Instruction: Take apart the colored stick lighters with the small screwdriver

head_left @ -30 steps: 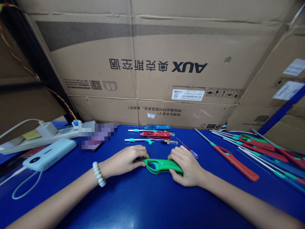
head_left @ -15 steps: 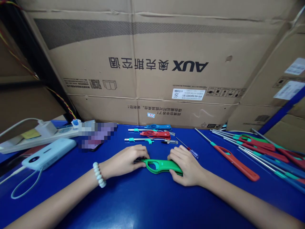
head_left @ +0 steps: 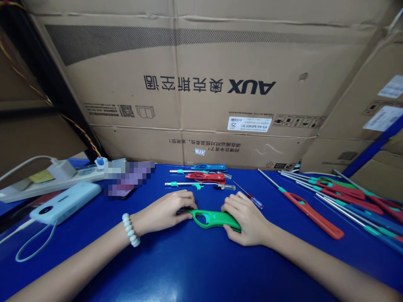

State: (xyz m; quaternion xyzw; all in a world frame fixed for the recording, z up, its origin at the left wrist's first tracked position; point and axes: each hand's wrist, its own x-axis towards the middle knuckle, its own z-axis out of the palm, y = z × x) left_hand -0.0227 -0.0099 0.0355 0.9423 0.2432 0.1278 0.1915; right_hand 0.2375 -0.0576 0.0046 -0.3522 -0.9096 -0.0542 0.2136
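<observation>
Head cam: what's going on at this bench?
A person has both hands on a green lighter handle lying flat on the blue table. The left hand pinches its front end; the right hand grips its rear. Beyond it lie opened red and blue lighter parts and a small screwdriver. To the right lie assembled long-nozzle lighters.
</observation>
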